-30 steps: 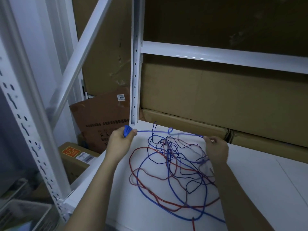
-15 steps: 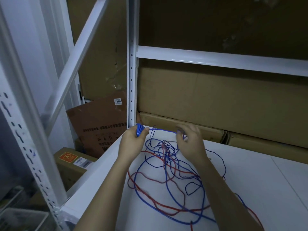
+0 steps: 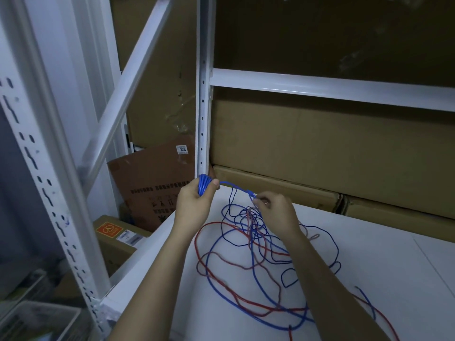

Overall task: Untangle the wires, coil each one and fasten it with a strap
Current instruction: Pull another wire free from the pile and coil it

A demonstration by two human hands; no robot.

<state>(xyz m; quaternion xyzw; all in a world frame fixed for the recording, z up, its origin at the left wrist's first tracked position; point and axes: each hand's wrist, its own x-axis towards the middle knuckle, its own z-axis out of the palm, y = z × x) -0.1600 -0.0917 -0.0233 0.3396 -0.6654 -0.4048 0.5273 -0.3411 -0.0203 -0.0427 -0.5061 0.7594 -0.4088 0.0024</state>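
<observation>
A tangle of thin blue and red wires (image 3: 256,244) lies spread on the white shelf (image 3: 369,271). My left hand (image 3: 194,205) grips a small coil of blue wire (image 3: 203,184) near the shelf's back left corner. A short stretch of that blue wire runs from the coil to my right hand (image 3: 277,212), which pinches it just above the tangle. The wire hangs down from my right hand into the pile. No strap is visible.
A white rack post (image 3: 203,94) rises right behind the coil, with a crossbeam (image 3: 332,88) to its right. Cardboard boxes (image 3: 320,148) line the back of the shelf. More boxes (image 3: 115,235) and a wire basket (image 3: 37,321) sit lower left.
My right hand slid left along the blue wire toward the coil, from far right to close beside my left hand. The left hand stayed on the coil. The view shifted slightly.
</observation>
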